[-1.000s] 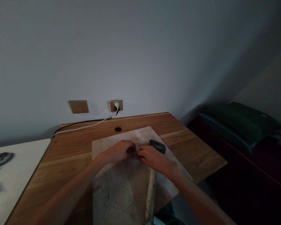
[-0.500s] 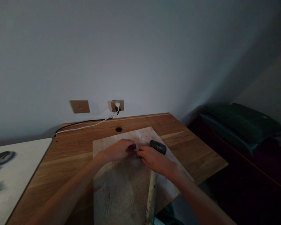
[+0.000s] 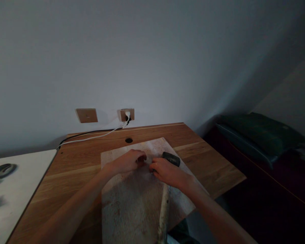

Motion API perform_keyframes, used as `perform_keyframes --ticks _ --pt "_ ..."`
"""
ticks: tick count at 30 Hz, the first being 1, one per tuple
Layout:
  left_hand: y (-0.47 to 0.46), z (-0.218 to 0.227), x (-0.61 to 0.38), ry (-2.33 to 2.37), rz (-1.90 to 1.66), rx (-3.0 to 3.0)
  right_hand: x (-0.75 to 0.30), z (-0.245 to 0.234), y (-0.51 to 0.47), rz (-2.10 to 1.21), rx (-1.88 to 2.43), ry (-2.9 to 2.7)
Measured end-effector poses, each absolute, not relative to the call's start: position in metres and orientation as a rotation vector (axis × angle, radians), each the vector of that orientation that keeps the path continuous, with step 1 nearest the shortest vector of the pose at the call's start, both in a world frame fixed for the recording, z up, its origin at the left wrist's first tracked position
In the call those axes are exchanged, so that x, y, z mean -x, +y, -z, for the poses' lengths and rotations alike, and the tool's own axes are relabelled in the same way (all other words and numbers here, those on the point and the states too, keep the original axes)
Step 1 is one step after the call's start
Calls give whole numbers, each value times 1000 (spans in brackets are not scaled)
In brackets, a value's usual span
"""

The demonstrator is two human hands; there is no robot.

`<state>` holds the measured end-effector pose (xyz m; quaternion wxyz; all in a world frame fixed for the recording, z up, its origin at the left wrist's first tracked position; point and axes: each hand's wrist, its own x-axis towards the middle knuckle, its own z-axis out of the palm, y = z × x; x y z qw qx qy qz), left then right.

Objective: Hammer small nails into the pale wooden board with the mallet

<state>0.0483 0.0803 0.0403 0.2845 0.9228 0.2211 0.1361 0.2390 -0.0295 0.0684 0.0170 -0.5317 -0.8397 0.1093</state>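
Observation:
My left hand [image 3: 130,160] and my right hand [image 3: 165,170] rest close together on a pale, stained board [image 3: 132,200] lying on the wooden desk [image 3: 73,166]. Both have their fingers curled in a pinch around something small between them that I cannot make out in the dim light. A dark cylindrical tool [image 3: 170,159] lies on the board just beyond my right hand, touching or nearly touching its knuckles.
A round cable hole [image 3: 128,140] sits in the desk behind the board. A white cable [image 3: 91,137] runs to a wall socket [image 3: 125,114]. A white table [image 3: 12,189] adjoins at left; a dark bed with a cushion [image 3: 259,134] lies at right.
My hands have barely shifted; the left fingers curl slightly tighter and the right hand sits a little lower. Nothing else has moved.

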Motion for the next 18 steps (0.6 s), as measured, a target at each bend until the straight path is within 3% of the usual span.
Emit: perform_keyframes --ticks 18 --pt "86 -48 -40 598 -405 -2524 -239 -67 -28 -411 1634 -2556"
